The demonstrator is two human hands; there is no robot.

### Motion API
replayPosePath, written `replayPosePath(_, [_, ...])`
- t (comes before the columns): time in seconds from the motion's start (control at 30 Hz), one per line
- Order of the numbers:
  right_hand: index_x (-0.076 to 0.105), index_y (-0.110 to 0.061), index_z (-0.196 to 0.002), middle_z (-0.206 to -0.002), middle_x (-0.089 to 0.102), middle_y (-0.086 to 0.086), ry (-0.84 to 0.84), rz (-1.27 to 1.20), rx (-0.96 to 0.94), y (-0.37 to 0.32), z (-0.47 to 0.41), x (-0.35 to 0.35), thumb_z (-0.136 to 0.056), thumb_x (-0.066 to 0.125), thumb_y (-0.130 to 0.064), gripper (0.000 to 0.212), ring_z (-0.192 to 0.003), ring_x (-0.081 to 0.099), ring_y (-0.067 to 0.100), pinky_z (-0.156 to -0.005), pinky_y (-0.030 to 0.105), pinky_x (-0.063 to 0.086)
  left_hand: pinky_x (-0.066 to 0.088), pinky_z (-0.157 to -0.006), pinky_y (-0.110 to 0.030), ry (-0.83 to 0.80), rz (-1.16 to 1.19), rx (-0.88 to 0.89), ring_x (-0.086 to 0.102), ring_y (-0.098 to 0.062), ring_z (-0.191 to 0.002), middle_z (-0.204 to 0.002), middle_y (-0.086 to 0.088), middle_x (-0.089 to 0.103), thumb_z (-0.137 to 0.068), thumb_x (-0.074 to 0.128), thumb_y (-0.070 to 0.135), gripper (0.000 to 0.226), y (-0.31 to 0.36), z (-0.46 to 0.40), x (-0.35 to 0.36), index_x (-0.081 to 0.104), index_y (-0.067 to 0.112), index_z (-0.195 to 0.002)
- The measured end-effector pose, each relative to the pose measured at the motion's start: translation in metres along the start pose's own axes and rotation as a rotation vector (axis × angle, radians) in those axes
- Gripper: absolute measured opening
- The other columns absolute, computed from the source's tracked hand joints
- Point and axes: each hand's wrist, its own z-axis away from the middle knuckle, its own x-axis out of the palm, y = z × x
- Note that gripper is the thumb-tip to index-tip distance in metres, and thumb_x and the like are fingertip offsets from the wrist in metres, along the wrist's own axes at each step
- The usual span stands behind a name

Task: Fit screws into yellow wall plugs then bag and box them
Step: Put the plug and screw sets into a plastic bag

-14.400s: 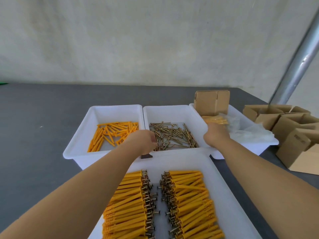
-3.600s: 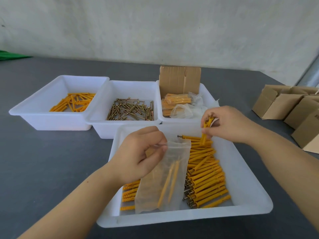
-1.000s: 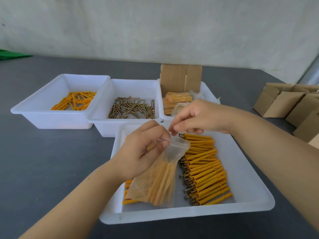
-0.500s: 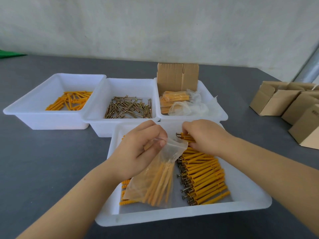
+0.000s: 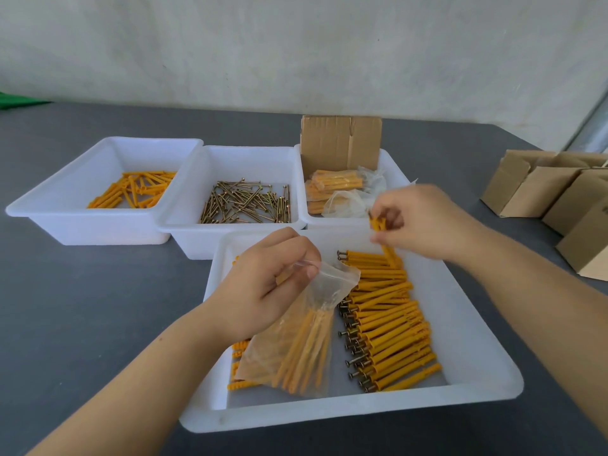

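At the centre of the frame the left hand (image 5: 263, 284) pinches the open mouth of a clear plastic bag (image 5: 297, 337) between thumb and curled fingers. The bag hangs down and to the left over the near white tray (image 5: 473, 324); it is thin and crinkled, and a bundle of yellow plugs with screws in them shows through it, lying lengthwise along the bag.

Right of centre, the right hand (image 5: 424, 222) pinches a few fitted plugs (image 5: 381, 232) in its curled fingers, held steeply above the tray's far edge, their lower ends near the row below. That row of fitted plugs (image 5: 391, 327) lies side by side in the tray's right half, orange-yellow ribbed sleeves with metal screw heads pointing left.

Across the upper middle stand three white bins: loose yellow plugs (image 5: 131, 189) in the left one, brassy screws (image 5: 246, 207) in the middle one, filled bags (image 5: 332, 189) and a flat cardboard box (image 5: 340, 143) in the right one. More cardboard boxes (image 5: 556, 192) sit at the right edge on the grey table (image 5: 82, 307).
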Motion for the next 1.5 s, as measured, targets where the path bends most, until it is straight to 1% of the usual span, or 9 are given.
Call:
replayPosePath(0.2, [0.070,-0.008,-0.091,-0.076,0.075,0.006,-0.096,-0.757,0.077,-0.025,-0.005,-0.023,-0.081,0.078,-0.009,0.013,-0.071,0.074,0.016,-0.050,0.019,0.050,0.042,-0.075,-0.023,-0.001,0.007,-0.009,0.056,-0.016,-0.084,-0.089,0.003,0.057,-0.095,0.054,0.009,0.012,0.000,0.000,0.001,0.062,0.015,-0.089])
replayPosePath(0.43, [0.070,-0.007,-0.103,-0.062,0.068,-0.007,-0.635,-0.715,0.109,-0.053,-0.008,0.010,-0.094,0.064,-0.009,0.011,-0.049,0.055,0.003,-0.043,0.016,0.040,0.039,-0.074,-0.017,0.055,0.040,-0.016,0.053,-0.011,-0.081,-0.087,-0.001,0.055,-0.095,0.054,0.008,0.013,0.004,0.001,-0.001,0.064,0.011,-0.088])
replayPosePath(0.53, [0.074,-0.012,-0.102,-0.075,0.075,-0.008,-0.510,-0.583,0.071,-0.046,-0.013,0.003,-0.098,0.058,-0.017,0.017,-0.045,0.040,0.005,-0.042,0.018,0.033,0.038,-0.074,-0.017,0.057,0.034,-0.012,0.053,-0.011,-0.081,-0.087,0.000,0.054,-0.095,0.054,0.006,0.013,0.005,0.002,-0.002,0.063,0.010,-0.087])
replayPosePath(0.63, [0.077,-0.020,-0.094,-0.085,0.076,-0.008,-0.327,-0.420,-0.002,-0.030,-0.013,-0.004,-0.093,0.066,-0.019,0.011,-0.048,0.050,0.003,-0.047,0.014,0.038,0.039,-0.074,-0.018,0.049,0.037,-0.007,0.053,-0.012,-0.081,-0.087,0.001,0.055,-0.094,0.053,0.006,0.012,0.005,0.002,-0.001,0.061,0.011,-0.087])
replayPosePath(0.8, [0.072,-0.031,-0.096,-0.085,0.066,-0.018,-0.513,0.253,-0.180,-0.011,0.007,0.026,-0.080,0.075,-0.026,0.017,-0.071,0.058,-0.003,-0.063,0.012,0.043,0.040,-0.073,-0.019,0.044,0.030,-0.001,0.054,-0.015,-0.081,-0.087,0.002,0.055,-0.096,0.053,0.009,0.013,0.003,0.000,-0.001,0.061,0.012,-0.087])
replayPosePath(0.97, [0.062,-0.016,-0.077,-0.066,0.051,-0.004,-0.457,0.556,-0.329,-0.005,0.017,0.051,-0.081,0.068,-0.023,0.010,-0.061,0.045,0.015,-0.053,0.027,0.035,0.039,-0.074,-0.018,0.032,0.025,0.000,0.054,-0.014,-0.083,-0.088,0.002,0.056,-0.096,0.053,0.009,0.013,0.003,0.000,-0.001,0.062,0.012,-0.088])
replayPosePath(1.07, [0.053,-0.018,-0.077,-0.075,0.052,-0.001,-0.462,0.670,-0.358,-0.009,0.021,0.059,-0.084,0.063,-0.015,0.012,-0.067,0.052,0.019,-0.055,0.029,0.041,0.039,-0.074,-0.016,0.032,0.016,-0.001,0.054,-0.013,-0.082,-0.088,0.003,0.055,-0.096,0.053,0.009,0.013,0.003,0.000,0.000,0.062,0.011,-0.087])
replayPosePath(1.23, [0.053,-0.019,-0.088,-0.091,0.055,0.001,-0.442,0.573,-0.295,-0.012,0.023,0.058,-0.083,0.065,-0.020,0.013,-0.077,0.055,0.019,-0.064,0.031,0.045,0.041,-0.074,-0.021,0.035,0.025,-0.013,0.055,-0.016,-0.082,-0.088,0.003,0.056,-0.095,0.054,0.009,0.012,0.003,0.002,-0.001,0.062,0.012,-0.087])
replayPosePath(1.5, [0.062,-0.013,-0.077,-0.065,0.061,-0.004,-0.167,0.010,-0.007,0.001,0.016,0.006,-0.078,0.068,-0.016,0.007,-0.058,0.060,0.006,-0.055,0.023,0.045,0.046,-0.074,-0.032,0.023,0.029,-0.013,0.055,-0.020,-0.082,-0.088,0.001,0.056,-0.095,0.054,0.011,0.012,0.000,0.001,0.000,0.062,0.014,-0.088])
